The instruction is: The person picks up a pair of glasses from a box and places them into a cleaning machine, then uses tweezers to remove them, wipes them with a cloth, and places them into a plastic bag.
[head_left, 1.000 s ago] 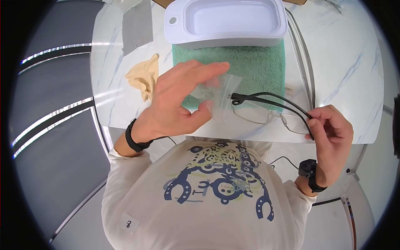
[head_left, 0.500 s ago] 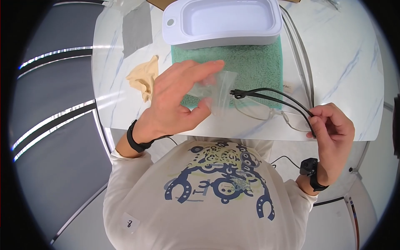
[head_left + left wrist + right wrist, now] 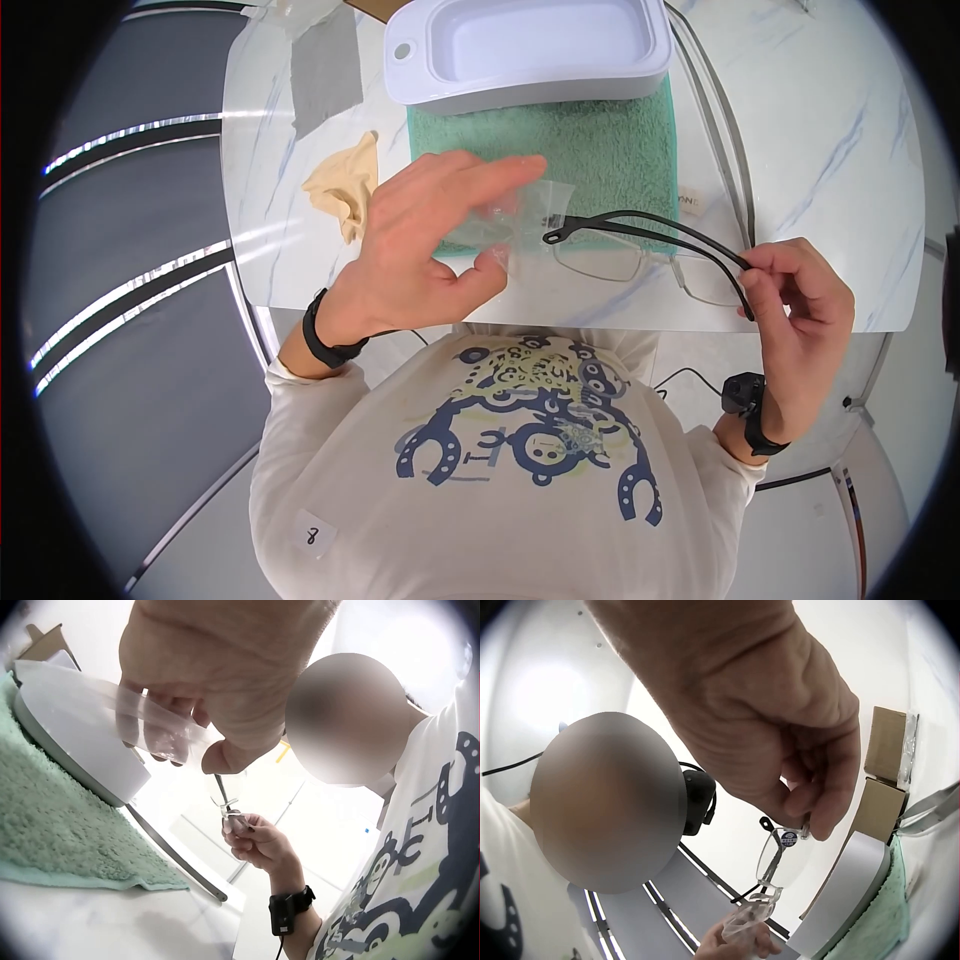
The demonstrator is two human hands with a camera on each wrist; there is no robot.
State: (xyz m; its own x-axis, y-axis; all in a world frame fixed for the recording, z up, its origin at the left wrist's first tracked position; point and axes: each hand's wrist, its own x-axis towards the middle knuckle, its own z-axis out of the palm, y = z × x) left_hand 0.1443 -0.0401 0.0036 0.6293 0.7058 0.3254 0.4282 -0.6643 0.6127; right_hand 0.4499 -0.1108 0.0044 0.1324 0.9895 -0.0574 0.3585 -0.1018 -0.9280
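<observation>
My left hand [image 3: 425, 240] holds a small clear plastic bag [image 3: 535, 215], thumb and index finger apart with the film spanning between them. In the left wrist view, the bag [image 3: 169, 735] lies over my fingertips. My right hand [image 3: 800, 310] pinches a pair of glasses [image 3: 640, 225] at the right end of the frame. Their black temples lie side by side, pointing left, and the tips overlap the bag's edge in the head view. Below them hang thin-rimmed clear lenses [image 3: 600, 262]. A round blue sticker [image 3: 788, 838] shows on one lens in the right wrist view.
A white basin-shaped device [image 3: 540, 95] stands on a green towel [image 3: 620, 140] beyond my hands. A crumpled beige cloth [image 3: 345, 190] and a grey cloth [image 3: 325, 75] lie at left. A grey strap [image 3: 735, 150] runs along the right; cardboard boxes [image 3: 885, 742] stand behind.
The temple tips have shifted slightly left, further over the bag's edge. Both hands keep their hold, and the right hand has risen slightly in view.
</observation>
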